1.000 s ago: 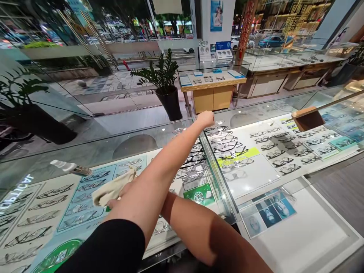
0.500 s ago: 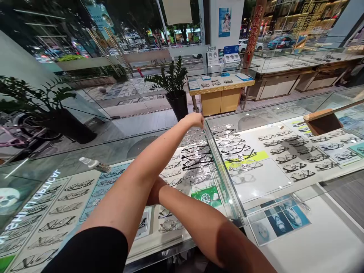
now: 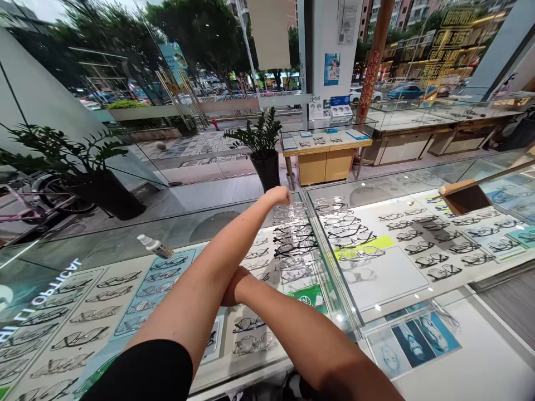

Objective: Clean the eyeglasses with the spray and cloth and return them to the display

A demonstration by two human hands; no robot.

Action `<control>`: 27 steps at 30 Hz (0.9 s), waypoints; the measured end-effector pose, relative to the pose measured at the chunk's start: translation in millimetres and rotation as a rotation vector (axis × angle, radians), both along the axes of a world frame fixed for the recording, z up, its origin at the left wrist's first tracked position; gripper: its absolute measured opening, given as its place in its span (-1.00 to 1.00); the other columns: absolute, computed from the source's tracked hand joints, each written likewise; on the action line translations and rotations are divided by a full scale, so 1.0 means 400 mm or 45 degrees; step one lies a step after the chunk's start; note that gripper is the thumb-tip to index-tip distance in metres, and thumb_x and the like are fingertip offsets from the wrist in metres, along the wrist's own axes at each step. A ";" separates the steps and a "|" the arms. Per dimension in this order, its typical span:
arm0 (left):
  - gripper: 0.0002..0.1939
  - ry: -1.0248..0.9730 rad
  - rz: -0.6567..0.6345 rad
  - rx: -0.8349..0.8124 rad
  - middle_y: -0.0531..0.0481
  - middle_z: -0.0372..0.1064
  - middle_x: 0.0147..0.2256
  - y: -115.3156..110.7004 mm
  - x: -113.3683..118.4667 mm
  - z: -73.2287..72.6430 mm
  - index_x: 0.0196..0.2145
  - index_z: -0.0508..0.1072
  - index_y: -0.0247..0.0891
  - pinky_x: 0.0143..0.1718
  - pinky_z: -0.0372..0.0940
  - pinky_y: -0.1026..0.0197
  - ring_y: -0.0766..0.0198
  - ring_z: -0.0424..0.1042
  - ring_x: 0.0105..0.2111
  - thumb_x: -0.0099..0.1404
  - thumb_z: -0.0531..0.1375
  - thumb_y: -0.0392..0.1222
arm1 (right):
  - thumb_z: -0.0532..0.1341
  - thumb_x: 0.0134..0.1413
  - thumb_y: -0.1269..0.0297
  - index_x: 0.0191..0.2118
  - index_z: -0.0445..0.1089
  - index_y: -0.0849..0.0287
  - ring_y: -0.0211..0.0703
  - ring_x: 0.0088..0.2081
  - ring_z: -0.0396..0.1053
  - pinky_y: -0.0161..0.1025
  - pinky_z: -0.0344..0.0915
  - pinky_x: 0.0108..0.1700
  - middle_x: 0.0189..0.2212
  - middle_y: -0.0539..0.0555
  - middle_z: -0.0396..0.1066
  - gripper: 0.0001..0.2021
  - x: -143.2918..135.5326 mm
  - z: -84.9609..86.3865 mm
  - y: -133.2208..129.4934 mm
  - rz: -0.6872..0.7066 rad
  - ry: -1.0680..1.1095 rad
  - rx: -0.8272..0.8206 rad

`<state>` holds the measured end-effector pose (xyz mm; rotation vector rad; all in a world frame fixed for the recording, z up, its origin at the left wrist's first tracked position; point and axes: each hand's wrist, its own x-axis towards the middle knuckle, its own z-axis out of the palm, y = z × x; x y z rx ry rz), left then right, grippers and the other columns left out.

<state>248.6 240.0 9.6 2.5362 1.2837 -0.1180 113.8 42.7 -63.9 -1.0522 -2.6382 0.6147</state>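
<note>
My left hand (image 3: 278,196) is at the far end of my outstretched arm, over the glass top of the display counter (image 3: 246,210), left of the seam between two cases. It looks curled closed; anything inside it is hidden. My right hand (image 3: 234,287) tucks beneath my left forearm, most of it out of sight, so its fingers do not show. Under the glass near both arms lie rows of eyeglasses (image 3: 295,245) and a green card (image 3: 308,295). A white spray bottle (image 3: 155,246) lies left of my left arm.
A wooden-edged stand-like object (image 3: 465,197) rests on the right-hand case. Beyond the counter are a potted plant (image 3: 264,161), a small wooden display table (image 3: 326,161) and glass shop windows. Another potted plant (image 3: 106,189) is at the left.
The view has tipped upward, so the counter appears lower. My left hand has shifted slightly left, away from the seam. My right hand stays beneath the left forearm.
</note>
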 end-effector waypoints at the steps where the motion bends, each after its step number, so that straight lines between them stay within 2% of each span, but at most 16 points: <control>1: -0.84 -0.034 0.008 0.000 -0.08 0.57 -0.36 -0.001 -0.005 0.000 -0.49 0.61 -0.19 -0.15 0.34 0.22 0.13 0.50 -0.25 -0.10 0.46 -0.26 | 0.29 0.11 0.46 0.15 0.52 0.07 0.10 0.47 0.09 -0.01 0.01 0.51 0.27 0.05 0.46 -0.53 -0.002 0.003 -0.001 0.014 -0.009 -0.022; 4: -0.86 -0.173 0.040 0.011 -0.05 0.52 -0.44 -0.001 -0.032 0.016 -0.56 0.56 -0.20 -0.19 0.31 0.23 0.15 0.46 -0.29 -0.12 0.44 -0.28 | 0.29 0.11 0.44 0.14 0.53 0.08 0.16 0.43 0.16 0.00 0.09 0.46 0.25 0.06 0.48 -0.55 -0.004 0.016 -0.007 0.068 0.009 -0.049; 6: -0.86 -0.293 0.065 0.009 -0.04 0.48 -0.49 -0.002 -0.063 0.040 -0.60 0.52 -0.21 -0.23 0.27 0.24 0.18 0.42 -0.34 -0.12 0.43 -0.29 | 0.29 0.14 0.35 0.12 0.54 0.10 0.18 0.34 0.29 -0.04 0.24 0.34 0.25 0.09 0.47 -0.60 -0.002 0.028 -0.015 0.026 0.059 -0.055; 8: -0.85 -0.439 0.099 0.004 -0.02 0.44 -0.53 -0.009 -0.108 0.071 -0.63 0.50 -0.21 -0.28 0.23 0.22 0.21 0.38 -0.39 -0.09 0.41 -0.28 | 0.27 0.18 0.21 0.05 0.57 0.11 0.16 0.15 0.46 -0.10 0.39 0.08 0.18 0.14 0.53 -0.66 0.004 0.042 -0.027 -0.134 0.097 -0.129; 9: -0.85 -0.520 0.123 0.005 -0.01 0.43 -0.54 -0.016 -0.136 0.088 -0.63 0.49 -0.22 -0.30 0.21 0.22 0.22 0.35 -0.42 -0.07 0.40 -0.26 | 0.25 0.19 0.15 -0.03 0.61 0.10 0.12 0.01 0.52 -0.14 0.40 -0.09 0.07 0.14 0.60 -0.70 0.008 0.050 -0.034 -0.259 0.119 -0.174; 11: -0.84 -0.691 0.189 0.011 0.00 0.40 -0.55 -0.038 -0.202 0.120 -0.61 0.47 -0.24 -0.32 0.17 0.20 0.25 0.31 -0.44 -0.02 0.38 -0.22 | 0.22 0.20 0.05 -0.26 0.64 0.08 -0.03 -0.27 0.50 -0.21 0.25 -0.33 -0.25 0.09 0.64 -0.71 0.019 0.066 -0.046 -0.444 0.175 -0.242; 13: -0.84 -0.858 0.269 0.003 0.00 0.41 -0.52 -0.073 -0.276 0.142 -0.55 0.48 -0.25 -0.34 0.16 0.20 0.27 0.29 -0.45 0.04 0.35 -0.15 | 0.20 0.20 0.04 -0.48 0.58 0.11 -0.16 -0.43 0.33 -0.23 0.05 -0.40 -0.52 0.03 0.48 -0.65 0.034 0.081 -0.054 -0.578 0.241 -0.214; 15: -0.81 -1.005 0.341 -0.026 -0.02 0.47 -0.44 -0.120 -0.356 0.149 -0.48 0.50 -0.25 -0.34 0.18 0.21 0.27 0.34 -0.42 0.10 0.31 -0.06 | 0.12 0.28 0.00 -0.61 0.47 0.13 -0.24 -0.50 0.13 -0.21 -0.09 -0.41 -0.64 -0.03 0.27 -0.51 0.052 0.091 -0.057 -0.640 0.423 -0.106; 18: -0.72 -1.186 0.405 -0.110 -0.08 0.56 -0.25 -0.209 -0.475 0.129 -0.37 0.52 -0.24 -0.28 0.26 0.22 0.22 0.46 -0.27 0.14 0.28 0.04 | 0.13 0.27 -0.01 -0.71 0.21 0.13 -0.25 -0.53 -0.05 -0.16 -0.19 -0.40 -0.69 -0.06 0.05 -0.45 0.086 0.097 -0.057 -0.819 0.620 0.051; 21: -0.61 -1.475 0.470 -0.335 -0.14 0.59 -0.15 -0.306 -0.574 0.080 -0.32 0.54 -0.25 -0.21 0.27 0.20 0.13 0.51 -0.13 0.05 0.40 0.11 | 0.15 0.23 0.03 -0.69 0.06 0.11 -0.25 -0.53 -0.10 -0.17 -0.18 -0.40 -0.68 -0.09 -0.05 -0.48 0.119 0.099 -0.054 -0.972 0.769 0.137; 24: -0.53 -1.690 0.497 -0.517 -0.17 0.60 -0.10 -0.388 -0.637 0.018 -0.29 0.54 -0.25 -0.14 0.27 0.17 0.09 0.53 -0.08 -0.01 0.48 0.15 | 0.16 0.21 0.02 -0.62 0.09 0.10 -0.25 -0.51 -0.02 -0.23 -0.09 -0.40 -0.65 -0.11 0.02 -0.55 0.137 0.100 -0.056 -1.052 0.863 0.164; 27: -0.52 -1.820 0.466 -0.621 -0.17 0.59 -0.10 -0.440 -0.656 -0.045 -0.28 0.54 -0.25 -0.11 0.28 0.17 0.11 0.52 -0.07 0.01 0.50 0.15 | 0.16 0.21 0.02 -0.50 0.27 0.09 -0.23 -0.50 0.08 -0.26 -0.01 -0.39 -0.63 -0.12 0.09 -0.66 0.140 0.095 -0.059 -1.060 0.919 0.174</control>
